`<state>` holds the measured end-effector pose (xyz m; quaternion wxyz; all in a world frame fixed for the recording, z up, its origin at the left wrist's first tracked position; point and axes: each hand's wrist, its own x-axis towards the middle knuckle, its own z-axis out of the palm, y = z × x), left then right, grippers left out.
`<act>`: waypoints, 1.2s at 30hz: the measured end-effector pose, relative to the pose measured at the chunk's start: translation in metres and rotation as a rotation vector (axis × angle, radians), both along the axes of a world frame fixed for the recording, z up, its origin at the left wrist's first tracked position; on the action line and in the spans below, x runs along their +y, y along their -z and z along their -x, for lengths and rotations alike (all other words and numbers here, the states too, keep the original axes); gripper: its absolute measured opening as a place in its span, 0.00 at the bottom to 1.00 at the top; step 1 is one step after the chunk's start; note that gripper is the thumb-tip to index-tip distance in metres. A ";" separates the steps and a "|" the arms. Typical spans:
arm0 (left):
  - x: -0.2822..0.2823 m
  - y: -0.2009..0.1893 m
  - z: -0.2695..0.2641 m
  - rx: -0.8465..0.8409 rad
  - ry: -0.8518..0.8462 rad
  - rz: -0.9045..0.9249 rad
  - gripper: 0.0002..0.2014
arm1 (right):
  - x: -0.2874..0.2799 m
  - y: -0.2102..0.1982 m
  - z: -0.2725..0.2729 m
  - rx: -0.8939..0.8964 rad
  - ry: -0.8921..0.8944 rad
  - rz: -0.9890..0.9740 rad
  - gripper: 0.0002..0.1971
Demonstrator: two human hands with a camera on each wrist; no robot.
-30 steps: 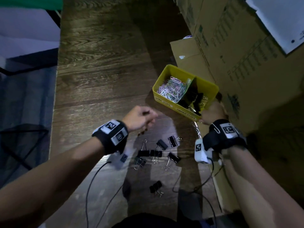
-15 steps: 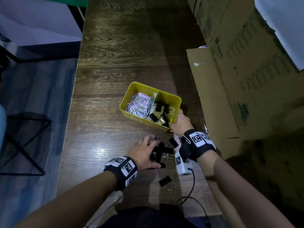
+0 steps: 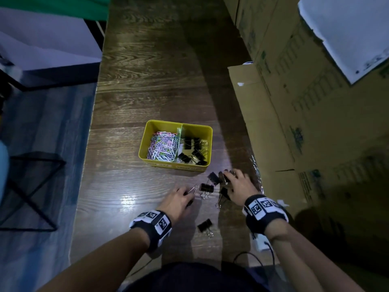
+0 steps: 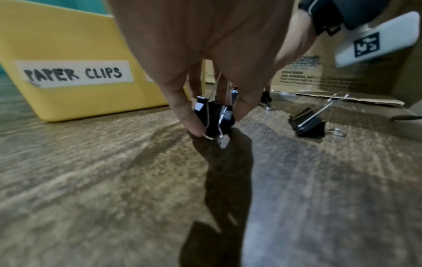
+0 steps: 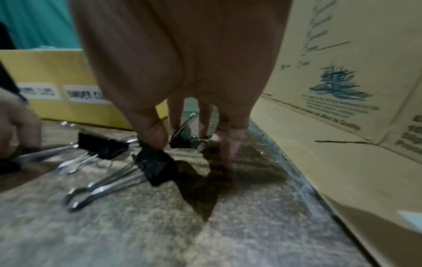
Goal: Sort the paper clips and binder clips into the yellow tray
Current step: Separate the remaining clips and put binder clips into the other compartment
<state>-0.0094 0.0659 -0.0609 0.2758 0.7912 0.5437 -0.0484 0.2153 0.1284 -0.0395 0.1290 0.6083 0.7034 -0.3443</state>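
Note:
The yellow tray (image 3: 147, 140) stands mid-table, with coloured paper clips (image 3: 162, 147) in its left compartment and black binder clips (image 3: 192, 151) in its right. Several loose binder clips (image 3: 207, 187) lie on the wood just in front of it. My left hand (image 3: 187, 193) is low over the table, its thumb and a finger pinching one black binder clip (image 4: 213, 119). My right hand (image 3: 231, 182) reaches down over the right end of the pile: its thumb is on one binder clip (image 5: 157, 164) and its fingers curl behind another (image 5: 182, 137).
Tall cardboard boxes (image 3: 305, 102) wall off the table's right side, close to my right hand. One binder clip (image 3: 205, 225) lies apart, nearer my body. White cables and a small white device (image 3: 260, 243) sit by my right wrist. The table's left edge (image 3: 88, 165) drops to the floor.
My right hand has left the tray's near corner and come down on the loose clips. My left hand has slid left off the pile and pinched a single clip.

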 end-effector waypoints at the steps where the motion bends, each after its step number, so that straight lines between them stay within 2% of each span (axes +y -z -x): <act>1: -0.001 -0.003 -0.003 0.021 -0.012 0.015 0.19 | -0.003 0.003 0.000 0.004 -0.012 -0.044 0.28; 5: -0.002 -0.009 -0.014 0.152 -0.078 0.095 0.33 | -0.009 0.009 0.003 0.066 0.017 -0.095 0.17; 7: -0.001 -0.009 -0.019 0.170 -0.101 0.118 0.32 | -0.013 0.009 0.006 0.091 0.047 -0.076 0.14; 12: 0.000 -0.006 -0.014 0.057 -0.213 0.180 0.25 | -0.017 0.010 0.004 0.184 0.218 -0.034 0.04; 14: 0.001 -0.004 -0.009 -0.078 -0.345 0.207 0.19 | -0.017 0.006 0.001 0.242 0.257 0.007 0.08; 15: 0.001 -0.005 -0.007 -0.207 -0.474 0.265 0.17 | -0.016 0.005 -0.002 0.276 0.272 0.032 0.13; 17: 0.001 -0.009 -0.004 -0.569 -0.793 0.418 0.15 | -0.013 -0.001 -0.008 0.357 0.311 0.038 0.18; 19: -0.001 -0.016 -0.003 -0.900 -1.060 0.571 0.17 | -0.010 -0.004 -0.013 0.432 0.386 0.035 0.15; 21: -0.002 -0.023 0.000 -1.061 -1.137 0.674 0.18 | -0.007 -0.008 -0.016 0.585 0.597 0.109 0.14; 23: -0.003 -0.029 0.001 -1.107 -1.109 0.734 0.18 | -0.007 -0.012 -0.019 0.732 0.827 0.171 0.13; 24: -0.003 -0.031 0.002 -1.118 -1.098 0.750 0.17 | -0.008 -0.014 -0.018 0.740 0.871 0.162 0.12; 26: -0.002 -0.032 0.003 -1.123 -1.098 0.772 0.15 | -0.009 -0.016 -0.015 0.570 0.700 0.080 0.11; 28: -0.001 -0.031 0.004 -1.124 -1.079 0.784 0.12 | -0.014 -0.014 -0.008 0.299 0.420 0.040 0.20; 31: 0.001 -0.034 0.005 -1.153 -1.024 0.814 0.04 | -0.023 -0.005 0.005 -0.054 0.118 -0.008 0.25; 33: 0.003 -0.039 0.005 -1.140 -1.012 0.819 0.10 | -0.029 0.004 0.009 -0.141 0.027 -0.068 0.25; 36: 0.008 -0.049 0.005 -1.114 -1.004 0.820 0.13 | -0.031 0.013 0.009 -0.128 0.006 -0.086 0.19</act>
